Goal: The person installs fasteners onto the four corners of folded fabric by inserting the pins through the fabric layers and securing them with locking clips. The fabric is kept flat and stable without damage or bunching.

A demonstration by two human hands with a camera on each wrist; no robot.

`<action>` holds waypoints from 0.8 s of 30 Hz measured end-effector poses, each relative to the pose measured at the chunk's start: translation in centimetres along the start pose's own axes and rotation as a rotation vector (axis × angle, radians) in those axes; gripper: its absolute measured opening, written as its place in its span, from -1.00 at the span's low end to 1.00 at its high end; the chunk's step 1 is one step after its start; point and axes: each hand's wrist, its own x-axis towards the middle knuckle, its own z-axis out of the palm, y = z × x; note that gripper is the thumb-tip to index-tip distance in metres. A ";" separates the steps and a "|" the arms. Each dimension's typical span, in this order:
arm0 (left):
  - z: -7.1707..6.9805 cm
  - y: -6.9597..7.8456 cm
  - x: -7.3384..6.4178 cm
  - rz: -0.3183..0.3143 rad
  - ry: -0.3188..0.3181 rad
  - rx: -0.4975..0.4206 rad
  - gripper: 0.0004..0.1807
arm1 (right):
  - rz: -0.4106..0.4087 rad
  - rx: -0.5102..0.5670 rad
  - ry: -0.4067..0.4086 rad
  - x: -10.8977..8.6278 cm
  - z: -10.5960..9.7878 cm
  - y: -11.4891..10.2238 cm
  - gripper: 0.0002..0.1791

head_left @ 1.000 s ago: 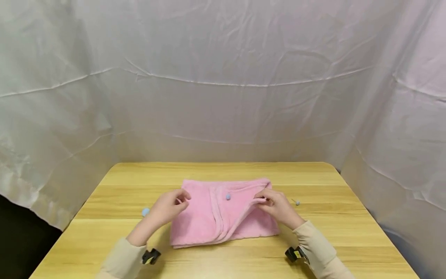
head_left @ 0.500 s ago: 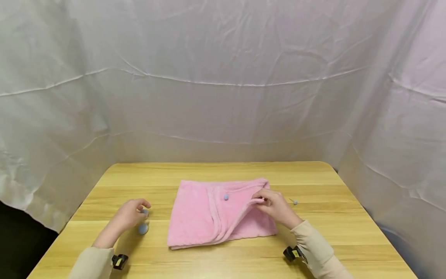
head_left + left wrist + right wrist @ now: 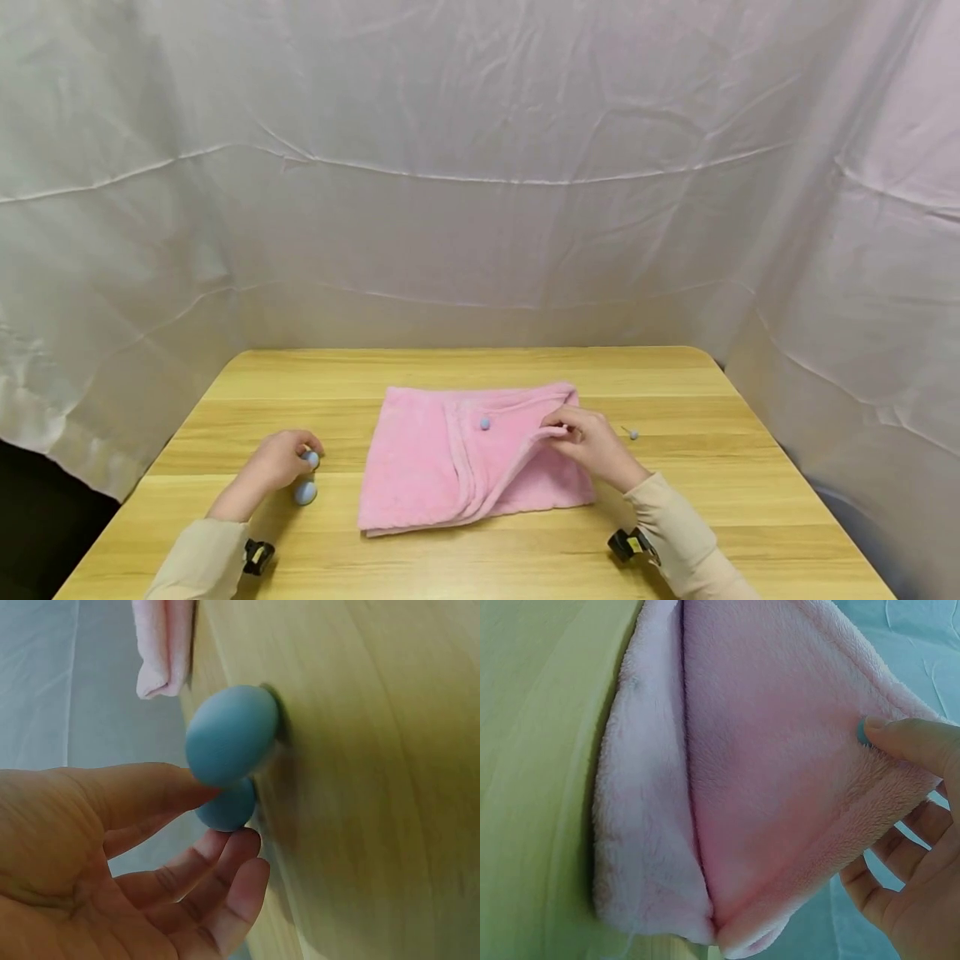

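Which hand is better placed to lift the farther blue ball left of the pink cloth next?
Probably the left hand: it is right at the farther blue ball, curled about it. The right hand is over on the other side, holding up an edge of the pink cloth.

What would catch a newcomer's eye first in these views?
Most likely the pink cloth, folded in the middle of the wooden table, with the right hand holding an edge raised. Next, left of it, two rounded blue pieces: the left hand pinches the farther blue piece, beside the nearer blue piece. A small blue ball also stands out on top of the cloth.
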 end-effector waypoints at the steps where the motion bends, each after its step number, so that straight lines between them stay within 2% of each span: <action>1: 0.0 0.0 0.0 -0.003 -0.002 0.000 -0.85 | 0.000 -0.001 0.001 0.0 0.0 0.0 -0.74; 10: 0.3 -0.5 0.0 -0.019 -0.013 -0.018 -0.91 | 0.005 0.003 -0.008 0.0 -0.1 0.1 -0.73; 14: -0.1 -0.4 -0.2 -0.013 -0.013 -0.025 -0.90 | 0.010 0.006 -0.015 0.0 -0.1 0.0 -0.73; 19: -1.0 0.4 -0.2 0.034 0.019 -0.017 -0.85 | 0.009 0.001 -0.017 0.0 -0.1 0.0 -0.74; 24: -1.8 2.0 0.1 0.086 0.078 0.027 -0.84 | 0.003 -0.010 -0.015 0.0 -0.1 0.1 -0.74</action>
